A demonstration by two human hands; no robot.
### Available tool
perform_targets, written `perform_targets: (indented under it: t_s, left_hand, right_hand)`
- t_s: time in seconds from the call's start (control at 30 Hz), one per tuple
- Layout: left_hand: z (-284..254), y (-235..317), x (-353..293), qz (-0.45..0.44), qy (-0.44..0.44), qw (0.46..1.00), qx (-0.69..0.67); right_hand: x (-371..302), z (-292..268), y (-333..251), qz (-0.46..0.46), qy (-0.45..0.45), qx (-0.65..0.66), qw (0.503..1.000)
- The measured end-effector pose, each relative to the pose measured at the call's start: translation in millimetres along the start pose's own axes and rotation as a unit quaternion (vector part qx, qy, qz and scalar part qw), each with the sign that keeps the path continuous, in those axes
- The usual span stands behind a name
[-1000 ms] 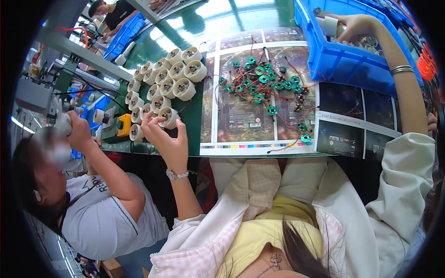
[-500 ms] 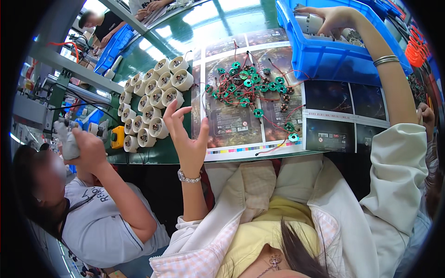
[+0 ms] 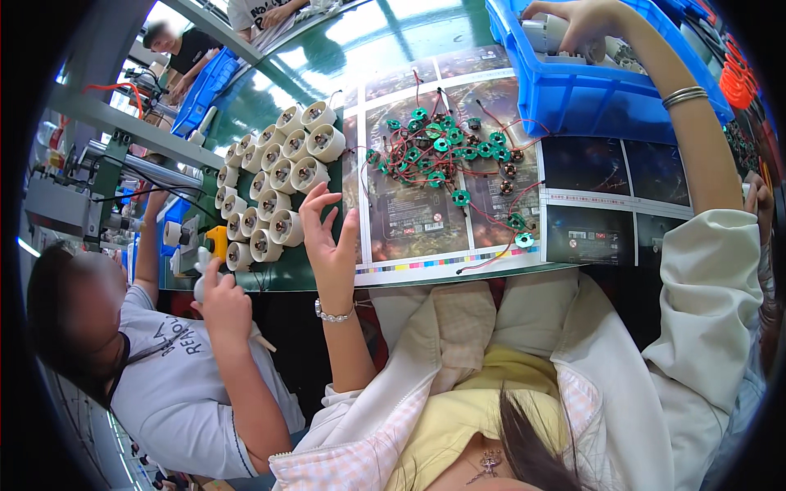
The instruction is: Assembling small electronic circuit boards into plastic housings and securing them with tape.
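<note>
My left hand (image 3: 332, 250) hovers over the table's front edge, its fingers loosely bent and apart with nothing in them. Beside it stand several rows of cream-white round plastic cups (image 3: 286, 229), each with a small metal part inside. My right hand (image 3: 588, 29) is inside the blue bin (image 3: 606, 106), its fingers and thumb around a white cylindrical plastic part (image 3: 542, 37); the bin's wall hides some of the contents. Between my hands lies a tangled pile of small green circuit boards (image 3: 442, 146) with red wires.
Printed sheets (image 3: 422, 237) cover the middle of the green table (image 3: 327, 57). A co-worker (image 3: 196, 385) at my left holds a whitish object near a yellow box (image 3: 215, 243). Metal machinery (image 3: 74, 204) stands beyond. Orange coiled hose (image 3: 737, 78) hangs at right.
The co-worker's near hand has moved right and down with the whitish object, and their other arm now reaches forward. My left hand shifts slightly; my right stays in the bin.
</note>
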State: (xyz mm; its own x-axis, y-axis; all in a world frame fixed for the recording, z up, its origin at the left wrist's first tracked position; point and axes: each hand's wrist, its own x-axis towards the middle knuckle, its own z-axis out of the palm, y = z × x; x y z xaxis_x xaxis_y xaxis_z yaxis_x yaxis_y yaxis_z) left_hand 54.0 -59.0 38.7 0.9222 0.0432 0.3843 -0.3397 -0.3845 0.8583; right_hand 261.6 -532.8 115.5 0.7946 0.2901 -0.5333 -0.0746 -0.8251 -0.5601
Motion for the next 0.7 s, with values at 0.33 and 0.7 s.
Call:
perform_targets:
  t_s: [0.33,0.7]
  left_hand:
    - [-2,1,-3,-0.009,0.004,1.000,-0.017]
    - [2,-1,-1,-0.002,0.008,1.000,-0.026]
  right_hand:
    - [19,-30,30,0.003,0.031,0.072,0.997]
    - [-26,-1,-22,0.058,0.119,0.079,0.988]
